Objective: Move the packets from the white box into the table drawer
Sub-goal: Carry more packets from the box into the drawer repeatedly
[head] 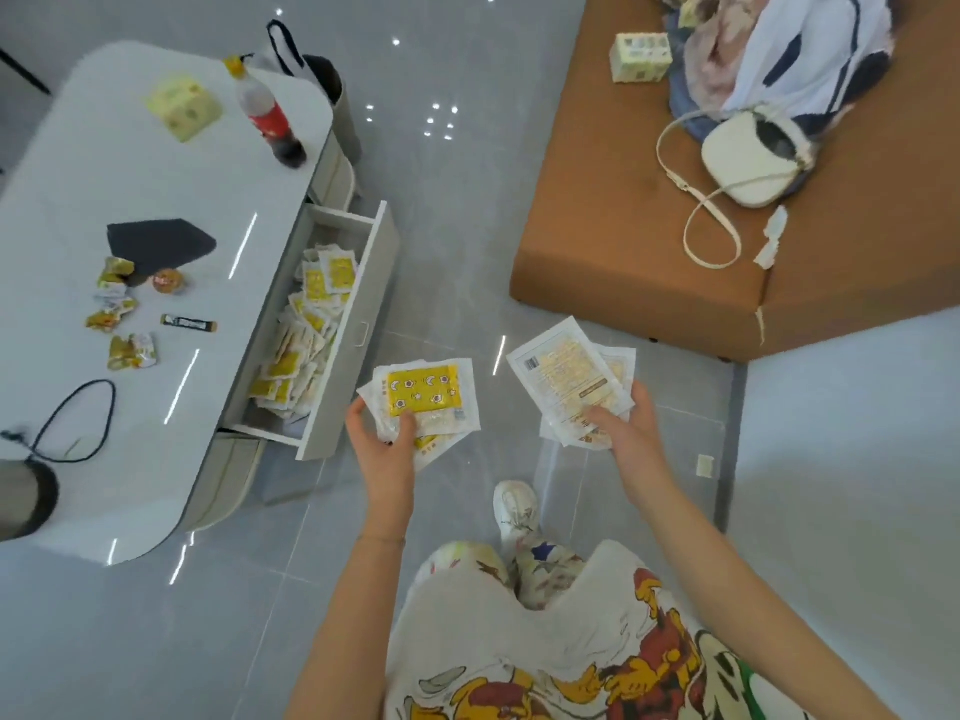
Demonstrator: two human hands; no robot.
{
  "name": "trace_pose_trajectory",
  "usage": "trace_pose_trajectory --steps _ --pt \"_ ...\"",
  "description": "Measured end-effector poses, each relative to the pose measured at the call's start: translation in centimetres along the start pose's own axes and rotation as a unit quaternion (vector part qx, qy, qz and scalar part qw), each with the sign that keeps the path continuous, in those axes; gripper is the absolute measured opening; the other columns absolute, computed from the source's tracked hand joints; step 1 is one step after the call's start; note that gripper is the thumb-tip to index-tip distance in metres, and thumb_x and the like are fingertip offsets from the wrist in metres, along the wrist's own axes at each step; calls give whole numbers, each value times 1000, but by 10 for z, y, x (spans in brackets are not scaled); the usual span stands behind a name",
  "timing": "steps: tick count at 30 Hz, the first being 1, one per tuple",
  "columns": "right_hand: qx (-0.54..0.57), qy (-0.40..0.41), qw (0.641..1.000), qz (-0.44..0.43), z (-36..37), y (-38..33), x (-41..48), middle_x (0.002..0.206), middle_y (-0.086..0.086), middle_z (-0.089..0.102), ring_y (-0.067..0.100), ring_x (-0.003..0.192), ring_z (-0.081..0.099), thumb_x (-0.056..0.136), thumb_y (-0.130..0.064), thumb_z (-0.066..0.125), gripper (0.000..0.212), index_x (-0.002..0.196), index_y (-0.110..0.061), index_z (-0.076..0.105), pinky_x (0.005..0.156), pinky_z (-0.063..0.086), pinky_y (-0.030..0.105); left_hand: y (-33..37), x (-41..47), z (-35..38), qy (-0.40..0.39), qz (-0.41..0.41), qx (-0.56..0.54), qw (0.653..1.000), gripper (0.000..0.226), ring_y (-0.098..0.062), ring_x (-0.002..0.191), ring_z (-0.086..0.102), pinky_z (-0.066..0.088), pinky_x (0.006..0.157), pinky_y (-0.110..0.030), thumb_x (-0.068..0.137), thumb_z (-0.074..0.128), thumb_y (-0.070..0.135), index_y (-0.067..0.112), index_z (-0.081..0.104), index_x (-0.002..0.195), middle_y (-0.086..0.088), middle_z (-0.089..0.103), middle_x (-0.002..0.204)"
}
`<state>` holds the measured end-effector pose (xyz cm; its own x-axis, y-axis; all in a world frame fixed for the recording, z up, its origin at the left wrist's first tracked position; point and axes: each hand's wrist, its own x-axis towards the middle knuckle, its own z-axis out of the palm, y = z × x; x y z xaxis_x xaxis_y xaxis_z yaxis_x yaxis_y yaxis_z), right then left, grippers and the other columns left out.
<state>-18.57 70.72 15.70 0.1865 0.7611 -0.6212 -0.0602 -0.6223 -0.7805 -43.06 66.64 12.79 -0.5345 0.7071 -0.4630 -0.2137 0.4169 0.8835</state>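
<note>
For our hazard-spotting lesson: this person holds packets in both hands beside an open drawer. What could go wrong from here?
The left hand and right hand each hold a loose fan of packets; some could slip to the floor.
The drawer looks heaped already, so more packets might spill or jam it.

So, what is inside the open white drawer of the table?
A loose pile of yellow-and-white flat packets fills the white drawer. They cover most of its floor, so anything underneath is hidden.

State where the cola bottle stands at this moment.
In the head view, the cola bottle stands upper left on the white table, just right of the yellow box.
</note>
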Motion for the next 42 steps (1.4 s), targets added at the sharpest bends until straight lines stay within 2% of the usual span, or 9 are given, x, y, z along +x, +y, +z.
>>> trace_pose_trajectory --steps 5,7,12,17,24,28,34,39,42 --pt "-49 -60 997 2 35 -30 29 126 1 61 20 114 59 85 -5 66 57 133 -23 42 98 48 43 6 14 -22 68 -27 -29 997 51 -17 107 65 55 90 -40 94 60 18 42 32 128 4 58 125" --pt "-69 -80 994 -4 56 -39 39 124 2 62 20 113 60 85 -3 66 55 132 -22 44 96 49 42 6 22 -35 91 -32 -39 995 50 -20 108 65 54 90 -42 93 61 21 47 34 126 3 60 124" --pt "-119 -137 983 -22 120 -59 59 115 -3 62 9 101 61 87 0 62 46 125 -20 45 74 49 22 0 55 -65 159 -50 -81 983 51 -20 102 67 55 86 -39 94 60 20 32 31 135 7 62 116" --pt "-159 -168 972 -40 185 -83 83 108 -11 60 1 95 60 87 1 61 47 125 -20 46 70 48 16 9 105 -86 215 -67 -124 966 48 -20 103 65 53 87 -36 94 59 15 34 33 130 -3 60 123" --pt "-187 -174 966 -32 275 -123 122 122 5 61 21 110 60 85 2 63 47 123 -19 46 84 52 29 44 176 -111 238 -47 -141 960 50 -22 110 63 54 88 -35 93 59 14 36 32 130 -6 54 132" --pt "-183 -186 965 -31 317 -140 137 114 -2 63 19 108 61 85 2 63 48 124 -21 46 91 51 35 64 204 -120 242 -45 -148 958 53 -18 107 64 55 83 -28 94 58 13 25 31 137 -4 55 129" --pt "-200 -206 958 -7 373 -151 172 115 -4 64 21 112 61 85 1 63 48 121 -27 48 100 48 47 69 239 -131 254 -73 -155 952 56 -19 108 64 55 89 -36 94 59 16 23 28 140 -3 55 129" --pt "-206 -217 954 22 415 -146 210 109 -2 65 24 109 61 86 3 61 43 113 -27 49 98 48 44 58 265 -127 259 -97 -183 943 55 -16 104 66 57 85 -32 95 57 13 24 28 140 2 59 123" --pt "-236 -219 945 51 435 -131 248 116 3 63 25 107 62 85 2 63 48 122 -23 46 96 49 44 44 288 -119 279 -125 -204 930 56 -13 101 65 57 78 -23 95 56 12 24 26 142 3 59 120"
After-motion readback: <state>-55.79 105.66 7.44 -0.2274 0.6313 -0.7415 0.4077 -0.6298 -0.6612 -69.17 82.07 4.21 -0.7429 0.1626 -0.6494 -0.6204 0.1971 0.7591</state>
